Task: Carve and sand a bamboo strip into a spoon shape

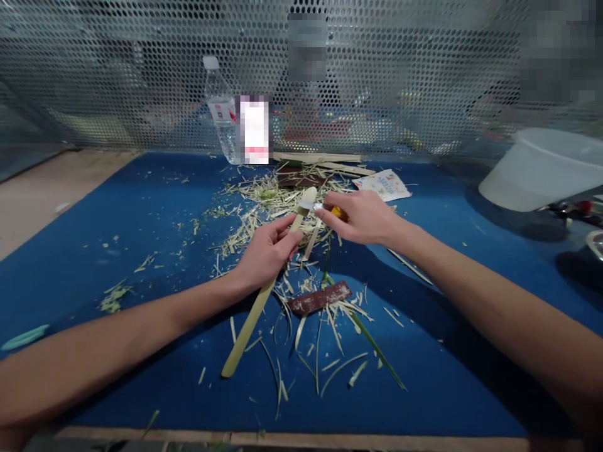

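Note:
My left hand (273, 249) is closed around the middle of a long, flat bamboo strip (250, 324), which slants away from me with its near end low over the blue mat. In my right hand (360, 216) is a knife (340, 213) with a yellow handle. Its short blade lies against the strip near the rounded far end, just beyond my left fingers. Pale shavings (254, 235) are heaped beneath and behind both hands. Closer to me, a dark reddish-brown flat piece (320, 299) lies among loose curls.
A plastic bottle (220, 113) and a blurred upright screen (254, 130) stand against the perforated metal panel (164, 69). Several bamboo strips (325, 158) and a white printed packet (382, 185) lie behind the shavings. At right stands a white bucket (541, 169); a teal loop (24, 337) lies far left.

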Demonstrator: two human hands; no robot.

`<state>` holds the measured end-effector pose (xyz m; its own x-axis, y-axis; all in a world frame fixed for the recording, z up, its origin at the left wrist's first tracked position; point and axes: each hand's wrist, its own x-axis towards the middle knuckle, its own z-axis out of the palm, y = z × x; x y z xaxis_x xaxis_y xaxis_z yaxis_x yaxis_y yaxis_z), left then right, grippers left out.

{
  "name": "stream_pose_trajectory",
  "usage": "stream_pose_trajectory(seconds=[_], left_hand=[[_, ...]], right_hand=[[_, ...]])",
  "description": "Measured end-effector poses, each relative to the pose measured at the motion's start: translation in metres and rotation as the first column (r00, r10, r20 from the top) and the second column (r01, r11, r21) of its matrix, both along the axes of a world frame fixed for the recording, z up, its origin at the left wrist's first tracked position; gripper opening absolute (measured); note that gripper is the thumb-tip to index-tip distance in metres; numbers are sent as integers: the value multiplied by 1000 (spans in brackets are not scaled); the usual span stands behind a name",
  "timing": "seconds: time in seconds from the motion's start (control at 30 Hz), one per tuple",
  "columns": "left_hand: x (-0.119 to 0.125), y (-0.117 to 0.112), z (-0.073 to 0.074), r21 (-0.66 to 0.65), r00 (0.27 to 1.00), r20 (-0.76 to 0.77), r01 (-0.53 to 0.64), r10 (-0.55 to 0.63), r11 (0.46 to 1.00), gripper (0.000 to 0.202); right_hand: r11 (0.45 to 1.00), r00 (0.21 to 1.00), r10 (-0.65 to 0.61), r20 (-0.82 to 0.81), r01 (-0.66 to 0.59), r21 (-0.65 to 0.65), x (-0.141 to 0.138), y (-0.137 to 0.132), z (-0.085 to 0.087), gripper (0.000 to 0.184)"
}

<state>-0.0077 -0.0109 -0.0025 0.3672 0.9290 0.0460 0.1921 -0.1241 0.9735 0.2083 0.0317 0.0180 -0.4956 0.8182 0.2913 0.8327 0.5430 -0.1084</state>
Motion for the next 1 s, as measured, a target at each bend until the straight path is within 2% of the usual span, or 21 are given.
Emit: stream_pose_trajectory(seconds=[0.13,0.27,0.37,0.5,0.57,0.67,0.77,0.87,1.0], left_hand=[[-1,-1,0,6,1000,0,-4,4,1000,38],[-1,-2,2,-13,1000,-9,-10,10,1000,41],[0,-2,3,-18,1000,-11,-6,6,1000,43],[0,-3,3,-36,1000,-8,-12,12,999,44],[0,-2,3,-43,1000,9,-8,9,999,43],[0,-1,2,-52,999,37,-14,16,999,41],[1,0,2,-81,997,70,-39,45,996,40],[1,1,2,-92,994,96,-49,58,995,37],[1,1,1,-48,995,86,-43,47,998,29]], right_hand=[[1000,1000,-13,22,13,1,-2,-3,0,53],[995,995,-89,35,87,49,6,5,-2,54],[982,984,-176,38,173,81,14,13,-6,56],[938,941,-337,32,333,101,25,22,-9,59],[924,930,-368,8,365,114,26,23,-8,56],[949,954,-296,-40,299,105,20,19,-7,53],[989,991,-124,-56,129,77,9,9,-9,51],[998,999,18,-38,-16,53,-2,-1,-13,51],[998,999,47,-18,-47,32,-10,-7,-15,52]])
